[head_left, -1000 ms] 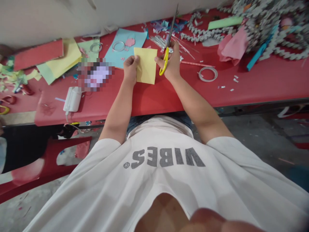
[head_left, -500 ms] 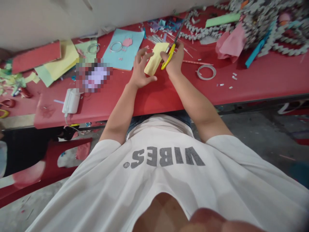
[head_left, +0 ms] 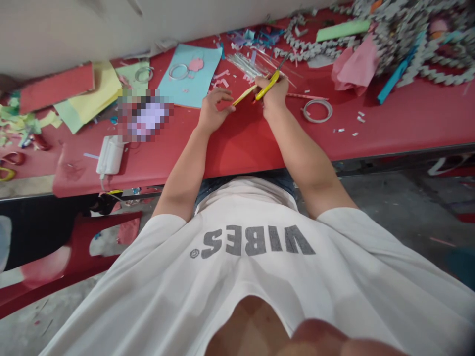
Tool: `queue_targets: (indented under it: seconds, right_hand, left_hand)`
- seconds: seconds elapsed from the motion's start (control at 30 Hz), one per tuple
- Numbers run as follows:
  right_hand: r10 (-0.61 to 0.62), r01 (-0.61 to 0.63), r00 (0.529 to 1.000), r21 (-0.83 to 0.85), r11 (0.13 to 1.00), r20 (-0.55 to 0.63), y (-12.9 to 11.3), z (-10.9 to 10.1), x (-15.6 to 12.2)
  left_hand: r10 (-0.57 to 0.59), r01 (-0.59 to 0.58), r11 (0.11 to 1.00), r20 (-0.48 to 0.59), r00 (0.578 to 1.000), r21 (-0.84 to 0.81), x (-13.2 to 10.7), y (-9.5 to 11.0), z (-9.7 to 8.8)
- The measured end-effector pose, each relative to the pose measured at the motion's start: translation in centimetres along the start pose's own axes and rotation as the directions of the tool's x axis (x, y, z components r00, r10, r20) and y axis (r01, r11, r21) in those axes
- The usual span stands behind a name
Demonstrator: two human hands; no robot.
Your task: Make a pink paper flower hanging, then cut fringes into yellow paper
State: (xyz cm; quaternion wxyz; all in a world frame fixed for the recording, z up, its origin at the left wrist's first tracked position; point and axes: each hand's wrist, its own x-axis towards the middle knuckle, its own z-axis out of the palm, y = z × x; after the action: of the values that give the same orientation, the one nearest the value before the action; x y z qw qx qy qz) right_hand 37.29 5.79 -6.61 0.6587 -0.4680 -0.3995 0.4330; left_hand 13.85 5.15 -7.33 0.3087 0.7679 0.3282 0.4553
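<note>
Head view: on the red tabletop (head_left: 245, 148), toward its far edge, the left hand (head_left: 215, 111) pinches a narrow yellow paper strip (head_left: 244, 96), its long axis slanting up toward the right hand (head_left: 273, 92), which grips yellow-handled scissors (head_left: 267, 85) at the strip's other end.

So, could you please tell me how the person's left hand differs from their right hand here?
The left hand pinches a yellow paper strip in its fingertips; the right hand grips yellow-handled scissors. The left hand sits beside the pale blue sheet; the right hand sits nearer the silvery strips. Both are over the red table.
</note>
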Motion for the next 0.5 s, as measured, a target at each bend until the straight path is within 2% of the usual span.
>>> queue_targets:
  seconds: [0.1,0.2,0.27,0.4,0.43,0.5]
  right_hand:
    - [0.05,-0.046,0.994,0.047,0.998,-0.1,-0.4,0.2,-0.3]
    - [0.09,-0.089,0.993,0.015,0.996,-0.078,-1.5,0.4,-1.3]
    - [0.126,-0.129,0.986,-0.014,0.992,-0.11,-2.4,0.6,-2.2]
    - [0.175,-0.186,0.977,-0.08,0.979,-0.124,-3.3,0.8,-3.2]
    - [0.171,-0.182,0.979,-0.102,0.978,-0.113,-3.4,0.5,-3.1]
    - [0.138,-0.147,0.987,-0.129,0.981,-0.076,-3.5,-0.5,-2.5]
  left_hand:
    - [-0.005,0.005,1.0,-0.009,1.0,0.016,0.1,-0.6,-0.5]
    - [-0.031,0.031,1.0,-0.042,0.999,-0.002,0.2,-1.3,-0.7]
    - [-0.044,0.044,0.999,-0.06,0.997,0.0,0.2,-1.5,-0.6]
    - [-0.016,0.019,0.999,-0.066,0.998,0.048,-0.1,-1.6,0.1]
    - [-0.017,0.023,0.998,-0.092,0.996,0.064,-0.1,-1.5,0.3]
    - [-0.043,0.061,0.995,-0.209,0.977,0.079,0.0,-1.3,0.5]
